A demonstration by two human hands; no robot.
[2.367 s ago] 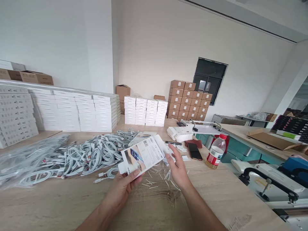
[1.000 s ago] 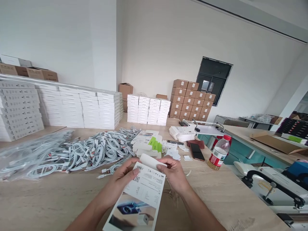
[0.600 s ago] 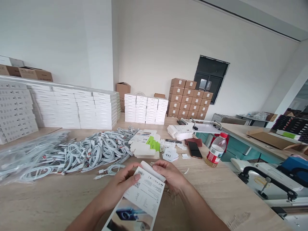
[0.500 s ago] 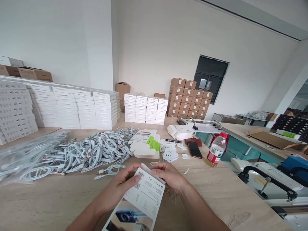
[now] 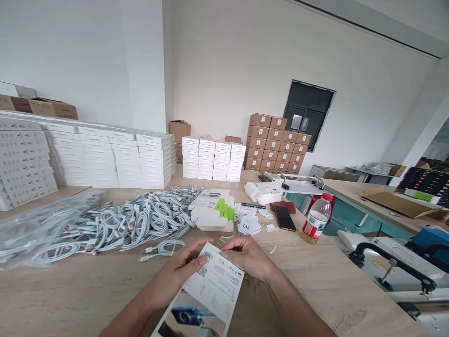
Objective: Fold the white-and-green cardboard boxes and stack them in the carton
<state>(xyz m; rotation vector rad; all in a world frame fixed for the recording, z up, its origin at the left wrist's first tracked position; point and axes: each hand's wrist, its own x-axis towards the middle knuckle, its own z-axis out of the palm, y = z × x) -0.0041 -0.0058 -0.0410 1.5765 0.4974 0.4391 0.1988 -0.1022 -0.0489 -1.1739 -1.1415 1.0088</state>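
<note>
A white printed box (image 5: 213, 285), with a barcode, small text and a picture of a dark blue device, is tilted at the bottom centre. My left hand (image 5: 187, 264) grips its upper left edge, thumb on the printed face and fingers behind. At its top right end, my right hand (image 5: 247, 255) pinches the edge with thumb and bent fingers. Just beyond the hands lie flattened white and green cartons (image 5: 212, 217) and a pile of small white cards (image 5: 249, 225). Coiled white cables (image 5: 140, 217) are heaped to the left.
Stacks of white boxes (image 5: 122, 161) stand at the back left. On the right are a phone (image 5: 285, 218), a red-capped bottle (image 5: 316, 219), a black pen (image 5: 253, 205) and a pile of white packets (image 5: 263, 192). Brown cartons (image 5: 273, 145) are stacked by the wall.
The top flap of the box, raised before, now appears folded down at the end. My right hand has moved slightly and its fingers are closer to the edge.
</note>
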